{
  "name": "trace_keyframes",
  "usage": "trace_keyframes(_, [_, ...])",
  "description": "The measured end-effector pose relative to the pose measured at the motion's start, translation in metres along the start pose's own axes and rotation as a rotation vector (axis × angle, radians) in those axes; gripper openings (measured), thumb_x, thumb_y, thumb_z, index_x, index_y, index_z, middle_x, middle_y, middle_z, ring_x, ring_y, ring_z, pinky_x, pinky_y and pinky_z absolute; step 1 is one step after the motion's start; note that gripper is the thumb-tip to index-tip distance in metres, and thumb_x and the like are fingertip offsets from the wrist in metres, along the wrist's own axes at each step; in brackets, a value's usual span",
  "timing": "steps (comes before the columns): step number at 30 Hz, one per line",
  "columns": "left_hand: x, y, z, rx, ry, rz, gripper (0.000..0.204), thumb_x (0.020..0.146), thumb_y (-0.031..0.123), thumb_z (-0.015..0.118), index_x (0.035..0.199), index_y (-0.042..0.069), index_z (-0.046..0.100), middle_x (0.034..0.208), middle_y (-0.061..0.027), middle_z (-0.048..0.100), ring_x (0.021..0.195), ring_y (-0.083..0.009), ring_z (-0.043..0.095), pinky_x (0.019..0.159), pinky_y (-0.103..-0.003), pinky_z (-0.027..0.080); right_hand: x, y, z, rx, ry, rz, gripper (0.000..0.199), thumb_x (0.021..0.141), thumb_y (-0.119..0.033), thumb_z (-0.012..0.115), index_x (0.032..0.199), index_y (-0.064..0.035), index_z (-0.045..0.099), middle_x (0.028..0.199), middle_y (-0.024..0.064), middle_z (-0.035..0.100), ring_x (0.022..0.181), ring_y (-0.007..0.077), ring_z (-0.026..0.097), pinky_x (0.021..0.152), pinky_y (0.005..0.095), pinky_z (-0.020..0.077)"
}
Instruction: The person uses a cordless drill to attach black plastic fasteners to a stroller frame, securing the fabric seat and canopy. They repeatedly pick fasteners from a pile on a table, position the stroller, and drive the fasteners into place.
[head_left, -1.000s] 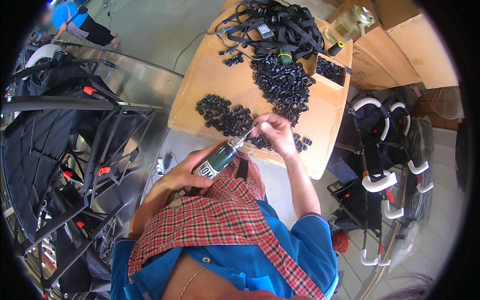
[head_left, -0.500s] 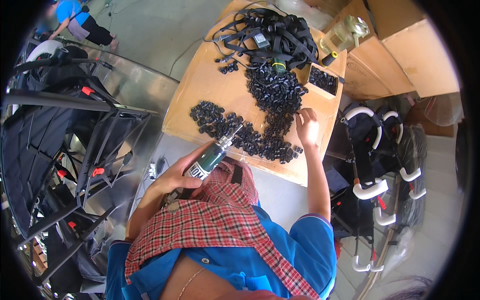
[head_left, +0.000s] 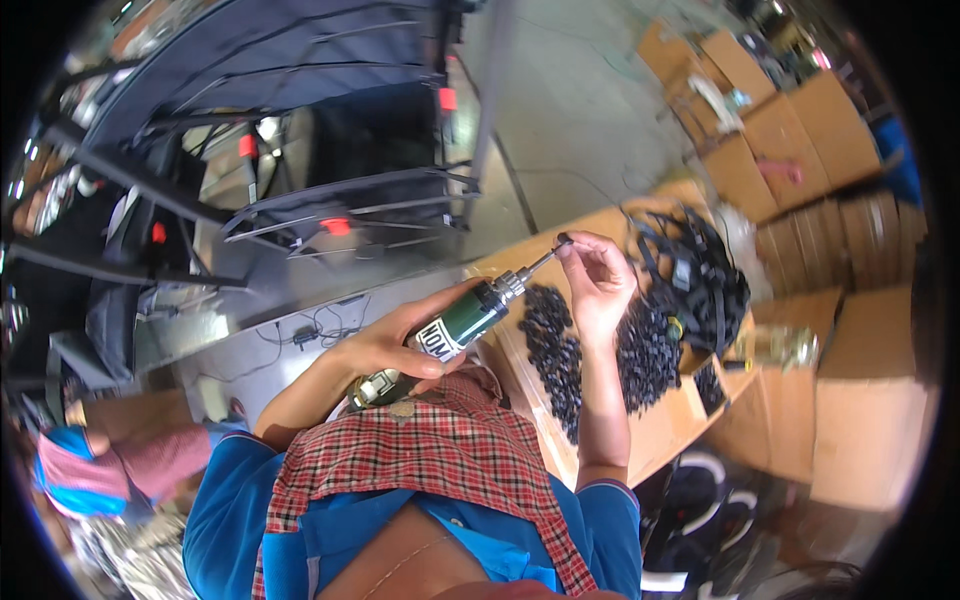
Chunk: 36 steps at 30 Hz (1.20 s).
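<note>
My left hand (head_left: 395, 345) is wrapped round a dark green electric screwdriver (head_left: 472, 314), its bit pointing up and to the right. At the bit's tip, my right hand (head_left: 602, 285) pinches a small black part (head_left: 564, 241) between thumb and fingertips. The part appears to touch the tip, though it is too small to make out fully. Beside and beyond my right forearm, small black plastic pieces (head_left: 550, 345) lie in heaps on the cardboard-topped table (head_left: 665, 440).
Black straps (head_left: 690, 280) are bundled on the table's far end, near a clear jar (head_left: 790, 347). Black folding frames with fabric (head_left: 380, 140) stand at left. Cardboard boxes (head_left: 865, 350) are stacked at right. Another person (head_left: 100, 475) is at lower left.
My view has swung to the left. My right hand has left the heap of pieces and come to the screwdriver's tip with a small black part. The left hand keeps its grip.
</note>
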<state>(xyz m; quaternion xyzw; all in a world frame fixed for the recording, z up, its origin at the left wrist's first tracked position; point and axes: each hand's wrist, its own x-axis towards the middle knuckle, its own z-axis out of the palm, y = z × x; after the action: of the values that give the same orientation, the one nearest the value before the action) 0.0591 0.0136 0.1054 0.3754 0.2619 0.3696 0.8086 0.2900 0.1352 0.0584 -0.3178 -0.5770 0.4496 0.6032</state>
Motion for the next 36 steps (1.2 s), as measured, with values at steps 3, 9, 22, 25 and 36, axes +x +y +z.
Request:
trace_keyframes(3, [-0.034, 0.009, -0.017, -0.033, 0.039, 0.112, 0.107, 0.072, 0.018, 0.079, 0.154, 0.01, 0.011, 0.081, -0.0085, 0.055, 0.059, -0.0131, 0.055, 0.052, -0.026, 0.045, 0.013, -0.001, 0.054, 0.132, -0.143, -0.002, 0.02, 0.085, 0.008, 0.066, 0.104, 0.0024, 0.064, 0.093, 0.0079, 0.069, 0.084, 0.0108, 0.064, 0.077, 0.0235, 0.0523])
trace_keyframes(9, [-0.101, 0.028, -0.054, -0.05, 0.099, 0.261, 0.11, 0.072, 0.02, 0.081, 0.154, 0.012, 0.008, 0.077, -0.0074, 0.053, 0.057, -0.0128, 0.055, 0.052, -0.025, 0.045, 0.025, -0.005, 0.154, 0.157, -0.27, 0.017, 0.016, 0.087, 0.006, 0.065, 0.103, 0.0033, 0.063, 0.094, 0.0116, 0.07, 0.081, 0.0135, 0.065, 0.076, 0.0256, 0.0539])
trace_keyframes(22, [-0.188, 0.053, -0.113, -0.128, 0.161, 0.397, 0.108, 0.073, 0.02, 0.08, 0.154, 0.013, 0.009, 0.075, -0.0088, 0.054, 0.053, -0.0135, 0.055, 0.047, -0.026, 0.044, 0.024, 0.004, 0.29, 0.36, -0.364, 0.031, 0.012, 0.087, 0.004, 0.066, 0.098, 0.0035, 0.063, 0.093, 0.0139, 0.069, 0.081, 0.0165, 0.066, 0.076, 0.0297, 0.0559])
trace_keyframes(25, [-0.19, 0.055, -0.12, -0.15, 0.151, 0.433, 0.107, 0.073, 0.019, 0.079, 0.154, 0.013, 0.009, 0.078, -0.0096, 0.055, 0.054, -0.0139, 0.056, 0.048, -0.026, 0.045, 0.031, 0.007, 0.299, 0.398, -0.408, 0.057, 0.012, 0.086, 0.005, 0.066, 0.097, 0.0038, 0.062, 0.094, 0.0139, 0.068, 0.083, 0.018, 0.067, 0.076, 0.03, 0.0565])
trace_keyframes(36, [-0.191, 0.056, -0.132, -0.307, 0.175, 0.496, 0.115, 0.065, 0.016, 0.083, 0.154, 0.016, 0.01, 0.081, -0.0128, 0.055, 0.051, -0.0167, 0.057, 0.045, -0.026, 0.047, 0.053, 0.0, 0.321, 0.546, -0.665, 0.286, 0.013, 0.093, -0.007, 0.061, 0.101, 0.0026, 0.062, 0.096, 0.0182, 0.069, 0.084, 0.0225, 0.068, 0.08, 0.0349, 0.0548])
